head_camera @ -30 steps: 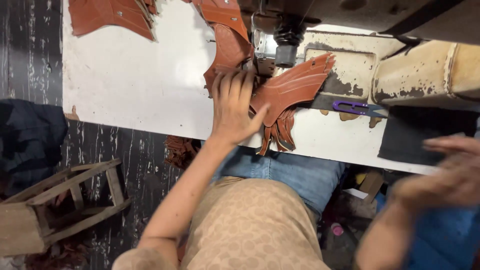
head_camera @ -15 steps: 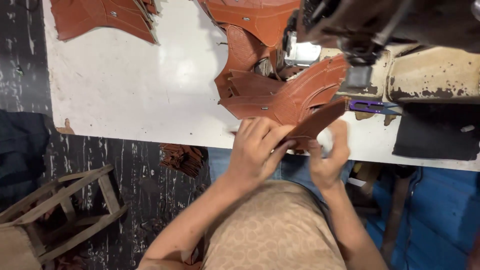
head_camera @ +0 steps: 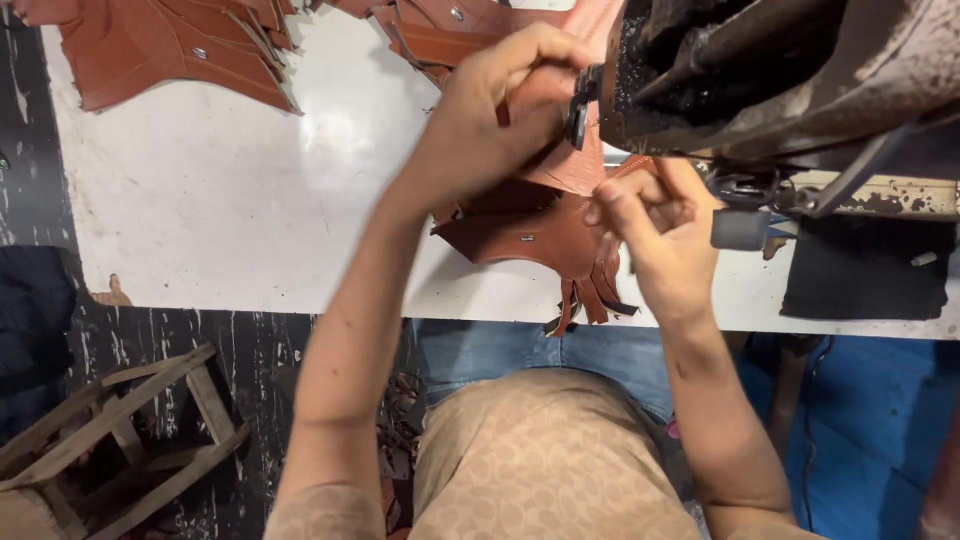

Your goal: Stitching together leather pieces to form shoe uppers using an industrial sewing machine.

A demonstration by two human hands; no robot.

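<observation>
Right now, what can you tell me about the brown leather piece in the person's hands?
The brown leather piece looks smooth and reddish-brown, cut in a curved shape, with a small metal stud and narrow strips hanging over the white table's edge. It lies by the dark, worn sewing machine. The left hand grips its upper part; the right hand pinches its right side.

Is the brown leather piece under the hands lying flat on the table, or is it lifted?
Partly lifted: the left hand grips the leather piece and raises its upper part, while the lower part rests on the white table.

matt brown leather piece (head_camera: 530, 235), scuffed white tabletop (head_camera: 230, 200)
</observation>
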